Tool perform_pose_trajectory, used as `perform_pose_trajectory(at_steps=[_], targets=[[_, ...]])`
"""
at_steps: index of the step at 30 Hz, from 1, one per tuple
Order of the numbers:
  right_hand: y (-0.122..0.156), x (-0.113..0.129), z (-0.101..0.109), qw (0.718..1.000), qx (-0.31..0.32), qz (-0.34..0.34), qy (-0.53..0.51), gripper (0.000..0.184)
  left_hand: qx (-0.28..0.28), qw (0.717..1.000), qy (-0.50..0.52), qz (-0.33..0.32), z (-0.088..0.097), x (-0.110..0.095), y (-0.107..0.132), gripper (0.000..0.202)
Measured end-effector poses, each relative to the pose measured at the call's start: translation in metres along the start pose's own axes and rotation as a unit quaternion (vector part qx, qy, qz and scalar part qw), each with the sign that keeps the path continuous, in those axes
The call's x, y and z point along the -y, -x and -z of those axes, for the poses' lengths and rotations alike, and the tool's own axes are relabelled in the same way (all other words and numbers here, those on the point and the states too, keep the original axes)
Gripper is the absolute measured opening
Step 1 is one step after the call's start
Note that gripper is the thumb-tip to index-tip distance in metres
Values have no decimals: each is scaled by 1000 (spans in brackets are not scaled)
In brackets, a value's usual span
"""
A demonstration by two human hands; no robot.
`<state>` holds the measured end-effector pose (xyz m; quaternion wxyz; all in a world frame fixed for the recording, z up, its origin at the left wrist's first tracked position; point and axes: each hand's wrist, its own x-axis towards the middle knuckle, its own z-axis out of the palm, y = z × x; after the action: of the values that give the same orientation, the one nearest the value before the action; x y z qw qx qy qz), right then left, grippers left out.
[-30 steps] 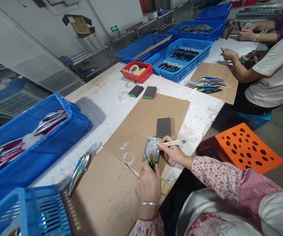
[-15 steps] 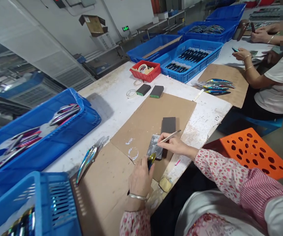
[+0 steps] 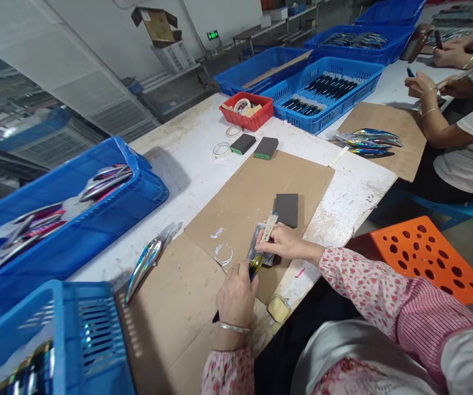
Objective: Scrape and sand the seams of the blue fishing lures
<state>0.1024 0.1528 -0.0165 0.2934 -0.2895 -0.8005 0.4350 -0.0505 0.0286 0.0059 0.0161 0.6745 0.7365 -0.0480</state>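
Note:
My left hand (image 3: 235, 296) is wrapped round a fishing lure (image 3: 255, 264); its shiny yellow and dark end sticks out past my fingers, and the rest is mostly hidden. Pinched in my right hand (image 3: 283, 241) is a flat pale stick (image 3: 269, 227), tilted upward, with its lower end covered by my fingers. Beneath that hand lies a grey, whitish-smeared block (image 3: 254, 240), close to the lure's tip. A dark sanding block (image 3: 286, 209) rests just behind. Left of my hands, a silvery blue lure (image 3: 144, 269) lies near the cardboard's edge.
Cardboard (image 3: 203, 296) covers the table. Blue crates of lures stand at left (image 3: 146, 192), near left (image 3: 92, 329) and back (image 3: 322, 123). A red basket (image 3: 257, 120) holds tape. A co-worker's hand (image 3: 421, 88) is at right, above an orange stool (image 3: 429, 258).
My right hand has turned the stick from slanting right to pointing upward, its flat side now showing. My left hand keeps its grip on the lure. The view has shifted slightly.

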Motion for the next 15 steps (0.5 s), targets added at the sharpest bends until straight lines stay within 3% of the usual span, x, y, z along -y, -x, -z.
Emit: perform_pose_trajectory(at_steps=[9,15], targets=[[-1,-2,0,999,18,0,46,25,0,1000,-6,1,-2,-1,1,25],[-1,0,0,999,-22,-43,2,31,5,1000,3,2,0,-1,1,27]])
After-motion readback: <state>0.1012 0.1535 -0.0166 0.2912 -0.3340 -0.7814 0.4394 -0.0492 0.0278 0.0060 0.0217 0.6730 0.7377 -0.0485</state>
